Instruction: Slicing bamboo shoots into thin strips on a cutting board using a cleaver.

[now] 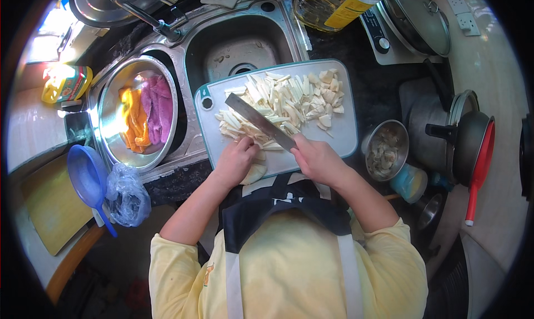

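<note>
A white cutting board [348, 129] with a teal rim lies across the counter and the sink's front edge. My right hand [315, 156] grips a broad-bladed kitchen knife [260, 121], its blade slanting up and left over the board. Curled fingers of my left hand [235, 158] press on pale vegetable slices beside the blade; the fingertips are partly hidden. A larger pale vegetable piece [254, 174] rests under that wrist, at the board's near edge. Behind the knife spreads a heap of cut white vegetable sticks [277, 96], with chunkier pieces [329, 93] at its right end.
Left, a steel basin [109, 152] holds orange and purple cloths. The sink [225, 39] lies behind the board. To the right stand a steel bowl [369, 137] with scraps, a pot [425, 114] and a red-rimmed pan [479, 169]. An oil jug [311, 6] stands at the back.
</note>
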Tool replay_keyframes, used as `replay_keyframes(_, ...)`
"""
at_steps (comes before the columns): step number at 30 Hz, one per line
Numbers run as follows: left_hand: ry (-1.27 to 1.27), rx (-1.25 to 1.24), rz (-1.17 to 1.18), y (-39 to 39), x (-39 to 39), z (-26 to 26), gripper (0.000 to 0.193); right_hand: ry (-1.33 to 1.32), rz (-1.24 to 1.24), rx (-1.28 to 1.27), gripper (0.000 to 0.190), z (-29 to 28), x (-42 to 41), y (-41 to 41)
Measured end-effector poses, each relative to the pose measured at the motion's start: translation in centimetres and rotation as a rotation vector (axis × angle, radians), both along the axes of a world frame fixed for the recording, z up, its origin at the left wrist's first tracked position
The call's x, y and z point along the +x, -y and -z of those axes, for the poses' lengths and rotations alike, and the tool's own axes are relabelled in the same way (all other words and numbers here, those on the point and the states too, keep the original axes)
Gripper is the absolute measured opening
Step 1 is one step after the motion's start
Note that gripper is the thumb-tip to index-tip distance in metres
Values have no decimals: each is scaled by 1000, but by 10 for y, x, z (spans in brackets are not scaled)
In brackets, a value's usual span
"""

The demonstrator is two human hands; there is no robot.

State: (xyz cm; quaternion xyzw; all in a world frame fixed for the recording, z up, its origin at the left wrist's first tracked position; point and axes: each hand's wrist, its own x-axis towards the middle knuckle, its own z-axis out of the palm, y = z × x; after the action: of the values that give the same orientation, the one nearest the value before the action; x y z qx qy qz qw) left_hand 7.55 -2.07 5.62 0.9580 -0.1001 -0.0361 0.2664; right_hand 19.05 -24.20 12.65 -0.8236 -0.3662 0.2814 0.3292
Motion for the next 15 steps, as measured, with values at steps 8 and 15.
replay_keyframes(8, 191, -29, -262, 22, -18, 13, 24, -31, -191, -91, 21, 7, -6, -3)
replay_keyframes(15, 259, 5, -303, 26, -26, 19, 29, 43, -366, -163, 25, 5, -5, -29)
